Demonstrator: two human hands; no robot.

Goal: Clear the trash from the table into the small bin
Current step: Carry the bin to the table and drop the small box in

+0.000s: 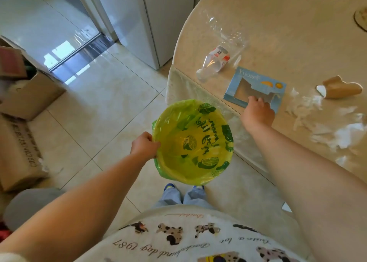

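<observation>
My left hand (pixel 144 145) grips the rim of the small bin (pixel 170 168), which is lined with a yellow-green lemon-print bag and held just off the table's edge. My right hand (pixel 258 111) reaches onto the table (pixel 288 33) and its fingers curl over the near edge of a flattened blue box (pixel 236 87) with a cut-out window. A crushed clear plastic bottle (pixel 215 60) with a red and white label lies beyond the box. A crushed brown paper cup (pixel 341 88) and torn white tissue (pixel 325 122) lie to the right.
Clear plastic wrap (pixel 224 29) lies behind the bottle. Cardboard boxes (pixel 23 95) stand on the tiled floor at the left, with a grey stool (pixel 31 206) below them. A white fridge (pixel 151 19) stands beyond the table. My feet are under the bin.
</observation>
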